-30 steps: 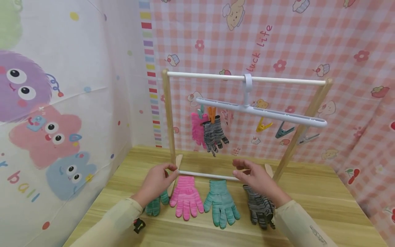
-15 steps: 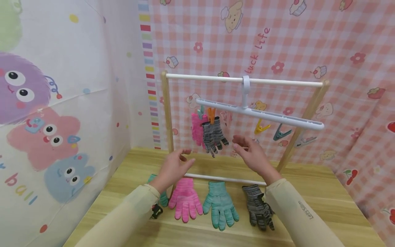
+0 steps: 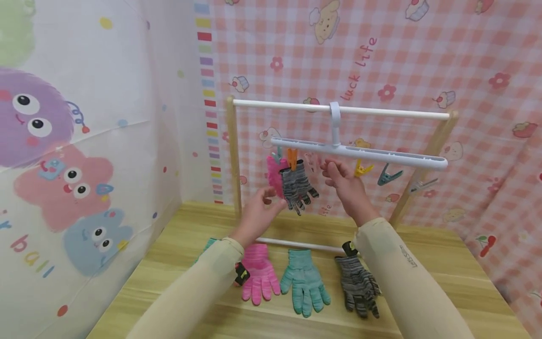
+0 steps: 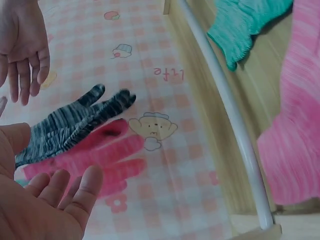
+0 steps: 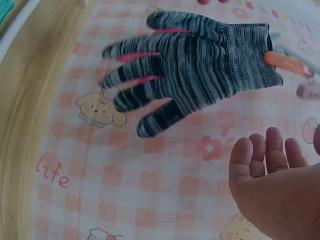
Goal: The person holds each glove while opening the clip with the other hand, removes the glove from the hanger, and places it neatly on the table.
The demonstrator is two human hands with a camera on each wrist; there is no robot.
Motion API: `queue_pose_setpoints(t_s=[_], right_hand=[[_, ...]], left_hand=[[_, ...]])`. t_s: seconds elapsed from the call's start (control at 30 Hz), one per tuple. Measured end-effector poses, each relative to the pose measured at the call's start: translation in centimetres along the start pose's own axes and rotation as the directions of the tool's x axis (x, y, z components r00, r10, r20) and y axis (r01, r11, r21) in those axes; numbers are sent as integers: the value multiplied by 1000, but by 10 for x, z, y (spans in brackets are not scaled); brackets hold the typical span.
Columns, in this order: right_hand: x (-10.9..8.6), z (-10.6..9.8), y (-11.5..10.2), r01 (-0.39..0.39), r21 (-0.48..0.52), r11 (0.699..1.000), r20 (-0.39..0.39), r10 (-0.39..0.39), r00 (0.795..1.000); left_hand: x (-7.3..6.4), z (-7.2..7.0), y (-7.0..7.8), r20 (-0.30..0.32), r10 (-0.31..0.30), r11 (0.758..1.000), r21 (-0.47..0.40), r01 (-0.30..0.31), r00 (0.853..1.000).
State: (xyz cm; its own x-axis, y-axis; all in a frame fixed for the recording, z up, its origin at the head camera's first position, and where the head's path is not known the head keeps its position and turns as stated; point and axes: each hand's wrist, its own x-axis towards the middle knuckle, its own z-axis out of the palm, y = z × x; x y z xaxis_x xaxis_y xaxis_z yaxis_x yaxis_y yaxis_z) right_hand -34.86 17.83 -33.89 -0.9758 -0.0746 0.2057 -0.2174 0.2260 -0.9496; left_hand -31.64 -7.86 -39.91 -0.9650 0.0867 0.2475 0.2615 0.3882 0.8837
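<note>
A black-and-grey striped knit glove [image 3: 295, 184] hangs by an orange clip [image 3: 292, 159] from the pale blue hanger [image 3: 381, 154]. Behind it hangs a pink glove [image 3: 274, 175], held by a teal clip [image 3: 277, 153]. My left hand [image 3: 259, 213] is raised just left of the hanging gloves, fingers loosely bent and holding nothing; in the left wrist view its fingertips [image 4: 92, 177] overlap the pink glove. My right hand [image 3: 348, 190] is up under the hanger, relaxed and empty, close to a pale pink clip [image 3: 312, 162] and right of the striped glove.
The hanger hooks over the white top rod [image 3: 271, 104] of a wooden-legged rack. Yellow [image 3: 362, 168], dark teal [image 3: 388, 175] and grey clips [image 3: 423, 185] hang at its right. On the table lie pink [image 3: 260, 275], green [image 3: 305, 282] and striped gloves [image 3: 357, 287], plus a partly hidden green one.
Both hands have risen from the rack's lower rod toward the hanger, the left also moving right toward the hanging gloves. The hanger has swayed slightly. The gloves on the table have stayed put.
</note>
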Motion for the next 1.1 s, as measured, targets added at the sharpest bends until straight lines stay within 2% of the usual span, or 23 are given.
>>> queue_pose_setpoints(t_s=[0.13, 0.27, 0.37, 0.47, 0.57, 0.7, 0.8, 0.97, 1.1], right_hand=[[7, 8, 0, 35, 76, 996, 13, -36, 999], [8, 17, -2, 55, 165, 985, 30, -61, 998], [8, 26, -5, 53, 229, 972, 25, -61, 998], [8, 33, -10, 49, 230, 972, 21, -55, 998], [10, 38, -15, 42, 212, 976, 13, -46, 999], [16, 42, -21, 28, 257, 966, 19, -34, 999], [22, 42, -25, 5, 286, 958, 50, -20, 999], [30, 39, -32, -29, 238, 971, 138, -4, 990], [34, 37, -35, -12, 148, 989, 240, -24, 970]], left_hand=[[9, 6, 4, -18, 1, 1000, 15, -1, 1000], [16, 12, 11, -93, 25, 999, 47, -20, 995], [19, 15, 14, -163, 23, 999, 52, -14, 986], [19, 18, 15, -214, 37, 997, 69, -22, 976], [17, 21, 15, -238, 66, 995, 90, -46, 969], [11, 21, 15, -202, 93, 995, 52, -84, 975], [7, 20, 15, -142, 113, 994, 20, -111, 983], [2, 18, 14, -67, 136, 991, 29, -134, 988], [2, 17, 15, -31, 130, 991, 36, -128, 991]])
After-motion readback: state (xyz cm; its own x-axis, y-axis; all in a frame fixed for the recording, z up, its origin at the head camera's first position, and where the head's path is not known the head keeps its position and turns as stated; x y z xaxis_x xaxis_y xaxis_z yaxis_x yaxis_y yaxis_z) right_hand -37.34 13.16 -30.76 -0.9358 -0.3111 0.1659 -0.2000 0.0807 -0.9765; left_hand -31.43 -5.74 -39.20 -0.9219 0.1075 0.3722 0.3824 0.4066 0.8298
